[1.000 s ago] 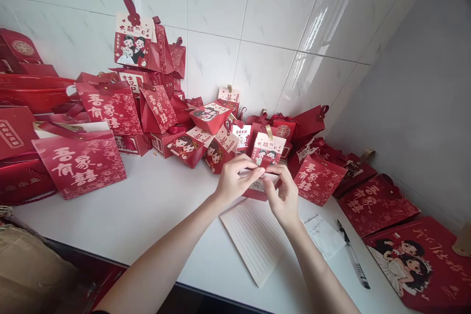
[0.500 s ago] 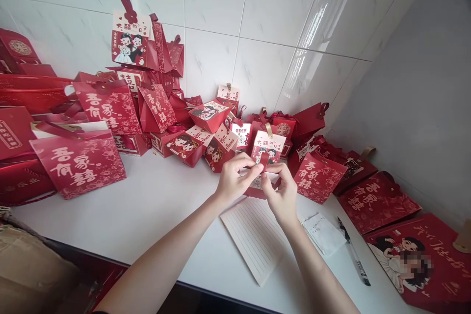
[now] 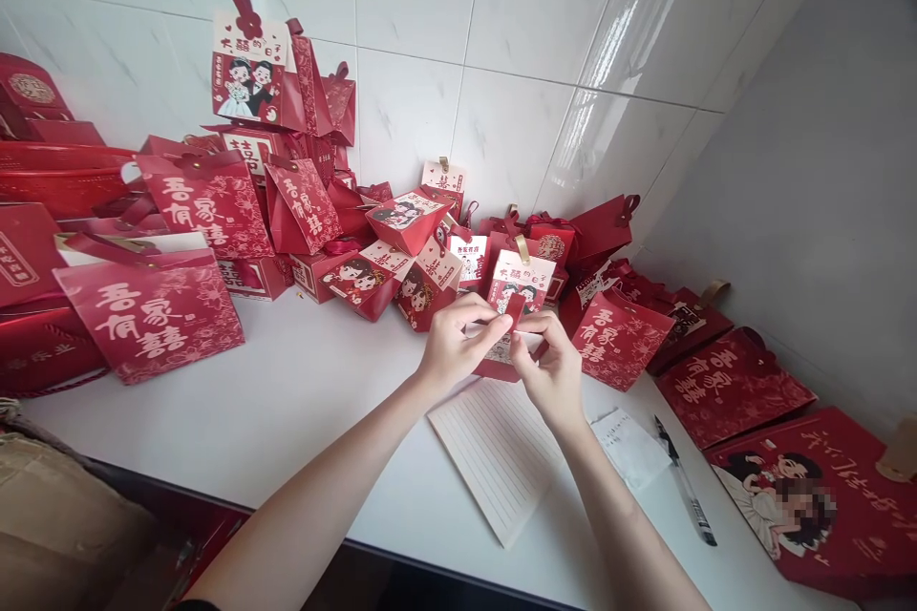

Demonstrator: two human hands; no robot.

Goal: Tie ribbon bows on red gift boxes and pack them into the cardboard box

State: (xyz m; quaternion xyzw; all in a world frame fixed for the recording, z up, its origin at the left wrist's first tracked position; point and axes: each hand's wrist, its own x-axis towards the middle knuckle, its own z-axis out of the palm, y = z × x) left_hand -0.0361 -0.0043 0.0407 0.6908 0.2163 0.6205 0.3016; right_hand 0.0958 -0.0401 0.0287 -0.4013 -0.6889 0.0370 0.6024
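Observation:
A small box (image 3: pixel 501 355) with a pale printed front and red lower edge sits between my hands, just above a lined notepad (image 3: pixel 494 458). Its red ribbon loop (image 3: pixel 514 309) stands up at the top. My left hand (image 3: pixel 459 344) pinches the ribbon near its base between thumb and fingers. Close on the other side, my right hand (image 3: pixel 550 365) is closed at the ribbon's right, its fingers curled at the box's top edge. My fingers hide part of the box top. Right behind stands a white and red box with a gold loop (image 3: pixel 525 272).
Red gift boxes (image 3: pixel 154 310) are piled along the tiled wall at left and centre. More red boxes (image 3: pixel 735 382) line the right side. A folded paper (image 3: pixel 630 447) and a black pen (image 3: pixel 686 482) lie right of the notepad. A brown carton (image 3: pixel 57 516) is at lower left.
The view has shifted slightly. The ribbon loop leans a little more to the right between my fingers. Both hands keep nearly the same place and grip.

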